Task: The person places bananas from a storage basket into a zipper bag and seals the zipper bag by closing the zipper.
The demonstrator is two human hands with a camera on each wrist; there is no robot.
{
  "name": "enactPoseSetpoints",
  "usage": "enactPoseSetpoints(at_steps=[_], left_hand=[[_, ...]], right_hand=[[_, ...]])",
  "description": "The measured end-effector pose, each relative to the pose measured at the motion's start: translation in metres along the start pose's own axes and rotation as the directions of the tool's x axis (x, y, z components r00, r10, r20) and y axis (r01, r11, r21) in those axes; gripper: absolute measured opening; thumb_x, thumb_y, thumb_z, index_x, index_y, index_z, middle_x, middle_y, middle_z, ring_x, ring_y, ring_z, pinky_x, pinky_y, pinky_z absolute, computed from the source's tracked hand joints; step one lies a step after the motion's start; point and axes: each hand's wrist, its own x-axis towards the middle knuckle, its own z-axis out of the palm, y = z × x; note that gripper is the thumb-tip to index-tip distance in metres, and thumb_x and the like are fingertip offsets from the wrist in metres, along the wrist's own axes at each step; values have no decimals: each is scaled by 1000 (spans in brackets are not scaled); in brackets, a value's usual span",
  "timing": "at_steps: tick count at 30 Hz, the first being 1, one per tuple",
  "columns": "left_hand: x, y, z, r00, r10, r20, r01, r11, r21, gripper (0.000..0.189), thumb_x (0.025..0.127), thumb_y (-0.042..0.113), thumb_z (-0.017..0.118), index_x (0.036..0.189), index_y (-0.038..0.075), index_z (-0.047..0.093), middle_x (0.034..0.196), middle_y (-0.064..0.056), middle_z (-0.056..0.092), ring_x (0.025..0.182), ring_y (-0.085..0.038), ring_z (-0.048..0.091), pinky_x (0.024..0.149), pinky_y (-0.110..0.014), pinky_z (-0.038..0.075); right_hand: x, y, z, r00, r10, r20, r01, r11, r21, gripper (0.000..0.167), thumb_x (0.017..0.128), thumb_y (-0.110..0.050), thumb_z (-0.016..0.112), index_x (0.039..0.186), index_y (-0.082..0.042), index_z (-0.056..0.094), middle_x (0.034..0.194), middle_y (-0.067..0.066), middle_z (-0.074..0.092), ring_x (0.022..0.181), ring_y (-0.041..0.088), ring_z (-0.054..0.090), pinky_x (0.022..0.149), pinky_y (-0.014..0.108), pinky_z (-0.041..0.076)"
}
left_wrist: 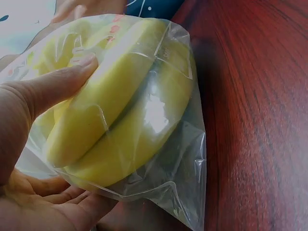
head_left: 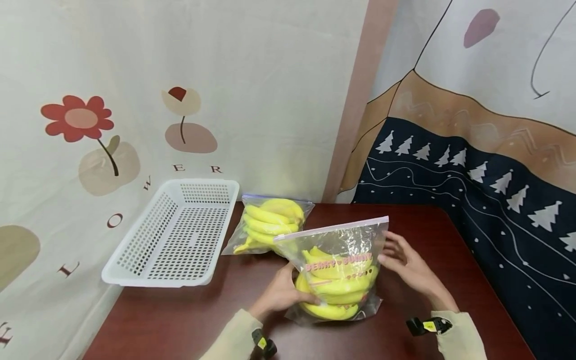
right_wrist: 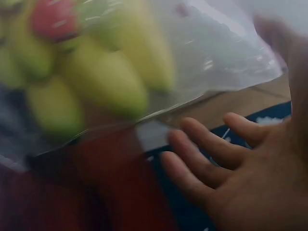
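Note:
A clear zip bag of bananas [head_left: 337, 280] printed with pink lettering stands tilted over the table, its pinkish zip strip uppermost. My left hand [head_left: 281, 292] grips its lower left side. In the left wrist view the thumb [left_wrist: 62, 84] presses on the bananas through the plastic, and the fingers curl beneath the bag. Beside the bag's right edge is my right hand [head_left: 411, 267], with fingers spread and straight; the right wrist view shows its palm [right_wrist: 255, 178] facing the plastic. Behind, a second zip bag of bananas [head_left: 272, 222] lies near the wall, partly hidden by the first.
A white plastic basket [head_left: 193, 235] with a perforated bottom and walls sits at the table's left, holding nothing. The dark red table [head_left: 198, 315] meets a flower-print cloth [head_left: 270, 100] at the back and a dark tree-pattern cloth [head_left: 495, 240] on the right.

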Motion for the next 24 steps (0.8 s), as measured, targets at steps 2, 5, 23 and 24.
enactPoseSetpoints(at_steps=[2, 5, 23, 24], left_hand=[[1, 2, 2, 1000, -5, -4, 5, 1000, 1, 102, 57, 44, 99, 141, 9, 54, 123, -4, 70, 108, -17, 67, 99, -38, 55], [2, 5, 5, 1000, -24, -11, 24, 1000, -7, 97, 59, 43, 98, 137, 6, 55, 119, -5, 71, 104, -17, 67, 94, -36, 56], [40, 31, 20, 974, -226, 22, 223, 930, -292, 101, 77, 34, 89, 153, -8, 36, 149, -26, 51, 136, -37, 52, 119, -54, 38], [42, 32, 20, 971, -237, 26, 234, 926, -296, 102, 78, 35, 89, 153, -9, 35, 149, -26, 51, 137, -37, 52, 119, -54, 38]], right_hand=[[-4, 11, 4, 996, 12, 90, -13, 1000, 16, 80, 97, -22, 71, 161, -12, 24, 150, 27, 48, 132, 40, 53, 97, 23, 53], [-7, 22, 11, 980, 28, 195, -35, 999, 36, 99, 88, -19, 81, 163, -12, 16, 153, 31, 42, 131, 43, 53, 98, 29, 55], [11, 38, 17, 956, 275, 99, -281, 959, 47, 95, 91, -39, 78, 161, -12, 19, 138, 19, 63, 116, 22, 61, 94, 32, 52], [12, 38, 17, 952, 295, 86, -299, 954, 38, 96, 91, -42, 77, 162, -12, 19, 139, 18, 62, 118, 21, 60, 96, 32, 51]])
